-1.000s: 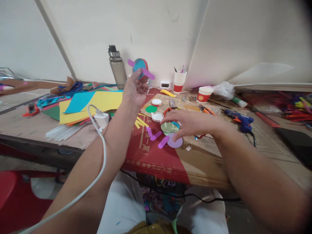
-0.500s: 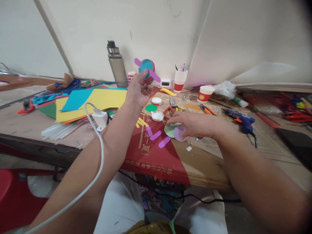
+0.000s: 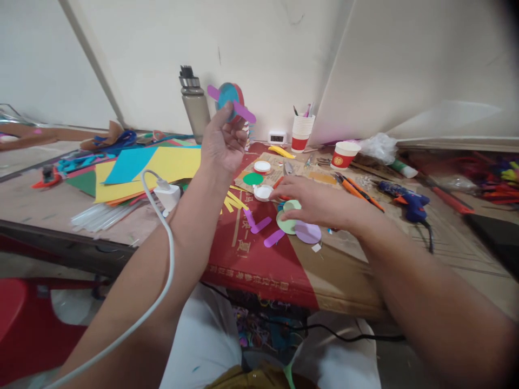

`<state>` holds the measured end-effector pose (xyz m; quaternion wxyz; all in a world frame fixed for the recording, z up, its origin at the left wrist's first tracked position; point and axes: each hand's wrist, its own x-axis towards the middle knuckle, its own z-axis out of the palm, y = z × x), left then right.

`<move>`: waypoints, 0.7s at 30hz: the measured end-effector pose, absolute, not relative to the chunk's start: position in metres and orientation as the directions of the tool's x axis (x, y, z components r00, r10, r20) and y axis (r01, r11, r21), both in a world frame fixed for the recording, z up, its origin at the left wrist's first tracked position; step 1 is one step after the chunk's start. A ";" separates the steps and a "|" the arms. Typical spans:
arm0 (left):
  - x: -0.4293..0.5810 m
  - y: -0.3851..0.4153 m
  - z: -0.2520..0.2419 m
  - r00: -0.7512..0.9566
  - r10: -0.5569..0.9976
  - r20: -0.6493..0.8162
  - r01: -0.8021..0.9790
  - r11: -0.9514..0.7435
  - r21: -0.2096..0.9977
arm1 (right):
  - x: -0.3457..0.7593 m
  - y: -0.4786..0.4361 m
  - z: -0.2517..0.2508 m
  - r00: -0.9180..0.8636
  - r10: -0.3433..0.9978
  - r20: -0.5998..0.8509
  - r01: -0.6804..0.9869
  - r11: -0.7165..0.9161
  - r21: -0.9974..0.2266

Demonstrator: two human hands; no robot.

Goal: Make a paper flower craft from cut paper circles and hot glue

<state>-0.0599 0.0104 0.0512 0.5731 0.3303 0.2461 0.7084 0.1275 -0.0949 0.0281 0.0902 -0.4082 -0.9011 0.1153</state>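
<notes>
My left hand (image 3: 225, 135) is raised over the back of the table, its thumb and fingers closed on a shallow round piece (image 3: 228, 101) with a blue face and red rim. Purple paper strips (image 3: 244, 112) stick out from two sides of this piece. My right hand (image 3: 302, 200) hovers palm down at the middle of the table, thumb and fingers apart. Below its thumb lies a light green paper circle (image 3: 287, 223), overlapping a lilac paper circle (image 3: 308, 232). The fingertips cover most of the red-handled scissors (image 3: 288, 168); contact is unclear.
White round cup pieces (image 3: 263, 193), a green circle (image 3: 253, 179), yellow strips (image 3: 235, 201) and purple strips (image 3: 274, 238) lie nearby. Coloured sheets (image 3: 170, 165) and a charger (image 3: 167, 194) are left. A bottle (image 3: 195, 111), paper cups (image 3: 303, 132) and a glue gun (image 3: 405, 199) stand or lie around.
My left hand has moved left and slightly up with the round piece. My right hand has shifted slightly left, off the lilac circle and over the scissors' handles; the paper circles have slid apart a little.
</notes>
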 end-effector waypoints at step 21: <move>-0.045 0.018 0.044 -0.057 0.995 0.080 -0.464 -0.098 0.880 | 0.136 -0.090 0.019 -0.629 0.776 -0.048 0.771 0.614 -0.168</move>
